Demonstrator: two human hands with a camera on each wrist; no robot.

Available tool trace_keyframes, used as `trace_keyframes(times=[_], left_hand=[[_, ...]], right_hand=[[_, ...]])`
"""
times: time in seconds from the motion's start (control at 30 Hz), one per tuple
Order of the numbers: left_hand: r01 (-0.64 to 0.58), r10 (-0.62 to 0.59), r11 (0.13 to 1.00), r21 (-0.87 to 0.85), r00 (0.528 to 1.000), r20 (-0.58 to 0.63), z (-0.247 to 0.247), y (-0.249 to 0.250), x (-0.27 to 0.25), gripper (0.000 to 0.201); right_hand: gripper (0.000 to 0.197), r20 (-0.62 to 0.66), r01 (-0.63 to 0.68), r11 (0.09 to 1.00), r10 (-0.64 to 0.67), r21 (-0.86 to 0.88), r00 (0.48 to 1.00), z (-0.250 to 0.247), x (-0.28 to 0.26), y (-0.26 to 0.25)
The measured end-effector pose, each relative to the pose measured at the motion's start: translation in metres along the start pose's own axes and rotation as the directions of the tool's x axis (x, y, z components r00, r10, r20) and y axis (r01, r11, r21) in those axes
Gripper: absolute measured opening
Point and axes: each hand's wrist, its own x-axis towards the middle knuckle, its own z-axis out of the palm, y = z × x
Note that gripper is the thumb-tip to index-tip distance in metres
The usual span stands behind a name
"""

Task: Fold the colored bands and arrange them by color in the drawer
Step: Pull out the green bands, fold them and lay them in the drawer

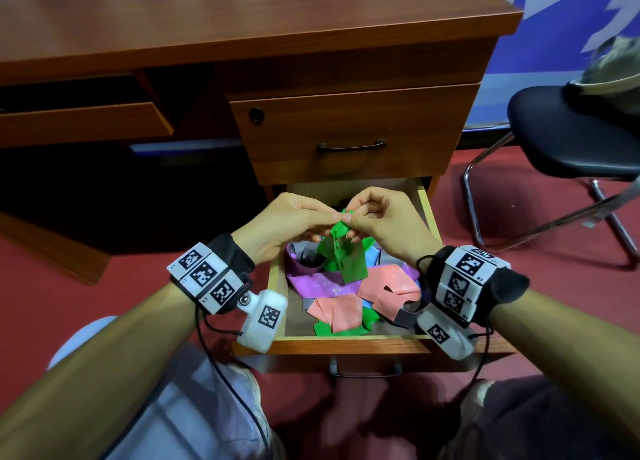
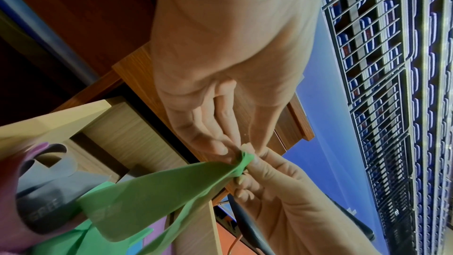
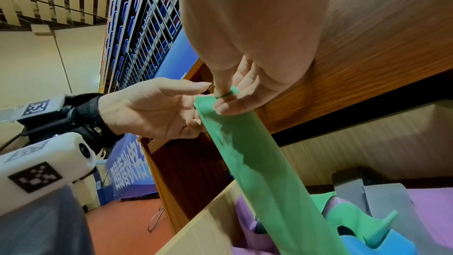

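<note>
Both the left hand (image 1: 284, 222) and right hand (image 1: 384, 217) pinch the green band's (image 1: 346, 255) top end, its long axis hanging straight down into the drawer (image 1: 346, 337).

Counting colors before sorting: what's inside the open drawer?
The drawer holds a loose jumble of purple, pink, gray, blue and green bands. Both hands pinch a green band above it. What lies beneath the pile is covered.

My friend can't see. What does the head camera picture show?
Two hands, left hand and right hand, pinch the top of a green band above an open drawer of tangled pink, purple, grey and green bands.
</note>
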Motion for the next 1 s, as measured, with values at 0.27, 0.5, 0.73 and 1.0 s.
trace_keyframes(times=[0.27,0.5,0.73,1.0], left_hand=[[-0.096,0.098,0.989,0.112,0.995,-0.01,0.0,0.003,-0.002,0.015],[-0.423,0.445,0.893,0.155,0.882,-0.158,-0.003,0.026,-0.01,0.009],[-0.633,0.651,0.756,0.166,0.703,-0.287,-0.002,0.038,-0.008,0.014],[-0.7,0.69,0.703,0.124,0.631,-0.355,0.003,0.044,-0.01,0.014]], right_hand=[[0.018,-0.004,0.059,0.975,-0.061,-0.212,0.998,-0.004,0.001,-0.001],[0.011,0.103,0.105,0.988,-0.094,-0.111,0.99,-0.012,0.01,-0.018],[0.008,-0.014,0.266,0.964,-0.265,0.028,0.964,-0.012,0.018,-0.044],[0.006,0.044,0.123,0.985,-0.129,0.121,0.991,-0.019,0.019,-0.048]])
